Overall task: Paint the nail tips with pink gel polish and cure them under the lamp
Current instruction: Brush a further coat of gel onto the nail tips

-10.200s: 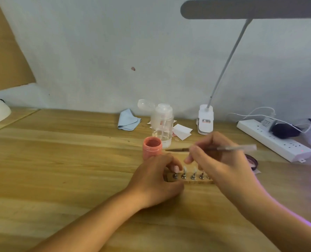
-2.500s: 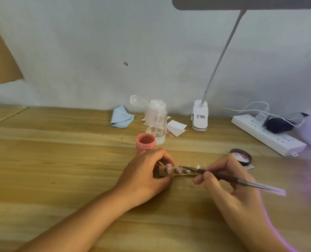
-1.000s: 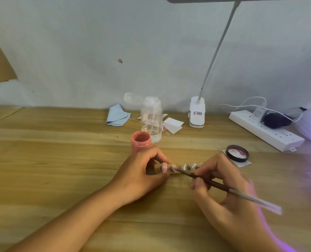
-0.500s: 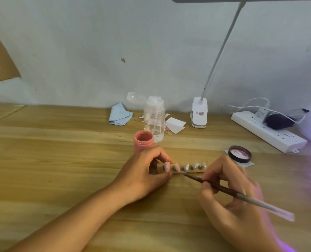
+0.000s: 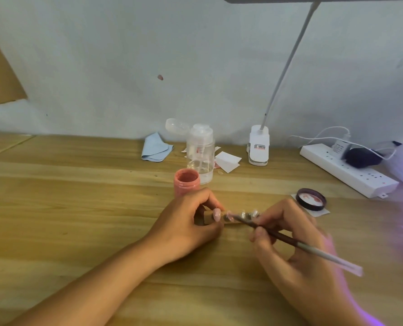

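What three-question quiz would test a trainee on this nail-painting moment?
1. True or false: the right-hand grip holds the brush.
2. The open pink jar stands: A, just beyond the left-hand grip; B, inside the right-hand grip; C, upside down.
3. Fill in: the left-hand grip holds one end of the wooden ___.
Key: 1 true. 2 A. 3 holder.

- The desk lamp clip (image 5: 258, 147) carried a small label (image 5: 259, 146) with orange and dark print; the characters were too small to read.
- The adapter (image 5: 339, 147) on the power strip (image 5: 351, 175) bore faint print, also illegible.
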A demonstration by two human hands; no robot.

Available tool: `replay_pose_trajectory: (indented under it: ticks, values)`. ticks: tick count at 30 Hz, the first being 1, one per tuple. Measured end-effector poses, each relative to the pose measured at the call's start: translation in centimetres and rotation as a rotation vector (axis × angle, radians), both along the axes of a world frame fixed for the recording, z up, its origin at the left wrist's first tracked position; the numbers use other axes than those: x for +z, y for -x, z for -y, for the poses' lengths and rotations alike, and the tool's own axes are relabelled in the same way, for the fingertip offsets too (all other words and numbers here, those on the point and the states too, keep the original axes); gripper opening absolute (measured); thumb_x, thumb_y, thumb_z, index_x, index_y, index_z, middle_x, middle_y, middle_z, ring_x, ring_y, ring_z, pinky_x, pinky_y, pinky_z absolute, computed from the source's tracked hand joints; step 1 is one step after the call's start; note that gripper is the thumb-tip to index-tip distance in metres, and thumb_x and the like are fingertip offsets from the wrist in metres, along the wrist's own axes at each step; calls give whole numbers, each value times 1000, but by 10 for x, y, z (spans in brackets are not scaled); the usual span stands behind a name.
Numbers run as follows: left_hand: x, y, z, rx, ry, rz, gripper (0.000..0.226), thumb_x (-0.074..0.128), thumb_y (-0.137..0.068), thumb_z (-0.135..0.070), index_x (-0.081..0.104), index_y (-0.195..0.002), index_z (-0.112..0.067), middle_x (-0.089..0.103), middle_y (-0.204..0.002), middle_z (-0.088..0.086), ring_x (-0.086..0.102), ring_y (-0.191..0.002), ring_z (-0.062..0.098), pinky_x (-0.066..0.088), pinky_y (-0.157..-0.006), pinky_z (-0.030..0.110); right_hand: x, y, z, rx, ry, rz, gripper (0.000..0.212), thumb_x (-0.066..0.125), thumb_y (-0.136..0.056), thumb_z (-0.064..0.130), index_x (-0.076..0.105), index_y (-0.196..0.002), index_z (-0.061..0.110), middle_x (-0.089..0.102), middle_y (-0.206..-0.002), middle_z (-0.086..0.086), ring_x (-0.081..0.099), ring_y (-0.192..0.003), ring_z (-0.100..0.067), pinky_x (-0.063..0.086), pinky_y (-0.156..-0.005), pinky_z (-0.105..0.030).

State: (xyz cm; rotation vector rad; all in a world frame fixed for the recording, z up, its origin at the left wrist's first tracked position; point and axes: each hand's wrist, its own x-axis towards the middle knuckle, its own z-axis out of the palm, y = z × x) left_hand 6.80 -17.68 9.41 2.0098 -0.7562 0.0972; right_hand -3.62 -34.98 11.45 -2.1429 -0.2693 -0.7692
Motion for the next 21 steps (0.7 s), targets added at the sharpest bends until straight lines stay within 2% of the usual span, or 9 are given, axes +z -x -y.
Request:
replay_pose_trajectory:
  ticks: [3, 6, 11, 15, 21]
  values:
    - [0, 0, 0, -14, -8, -10, 10, 71, -82, -14, 65, -86, -21, 71, -87, -13, 61, -74, 19, 49, -72, 37, 1, 3, 2, -22, -31, 31, 5, 57, -75, 32, 54, -73, 28, 59, -63, 8, 59, -64, -14, 47, -68, -37]
    - [-1, -1, 0, 3, -3, 4, 10, 71, -83, -16, 64, -86, -23, 70, -86, -12, 62, -75, 18, 49, -72, 39, 1, 0, 1, -19, -38, 9, 5, 62, -77, 24, 57, -78, 25, 65, -68, 6, 64, -70, -14, 51, -71, -42]
    - [-2, -1, 0, -1, -21, -1, 13, 73, -80, -15, 64, -86, -21, 70, -88, -16, 62, -77, 15, 49, -75, 37, 0, 4, 2, -10, -26, 60, 5, 56, -77, 31, 54, -74, 28, 62, -65, 7, 61, -67, -15, 49, -65, -38]
    - [-2, -2, 0, 16, -12, 1, 14, 74, -79, -16, 65, -88, -23, 68, -86, -11, 61, -75, 17, 49, -73, 41, -3, 0, -3, 64, -32, 8, 9, 66, -82, 23, 60, -87, 28, 72, -81, 8, 69, -86, -16, 54, -72, -43]
    - [-2, -2, -1, -7, -15, 3, 15, 73, -77, -17, 65, -88, -23, 69, -87, -12, 63, -77, 18, 50, -74, 44, -3, -5, -3, 98, 8, -5, 5, 65, -84, 22, 60, -85, 20, 71, -80, 12, 70, -81, -11, 55, -72, -45]
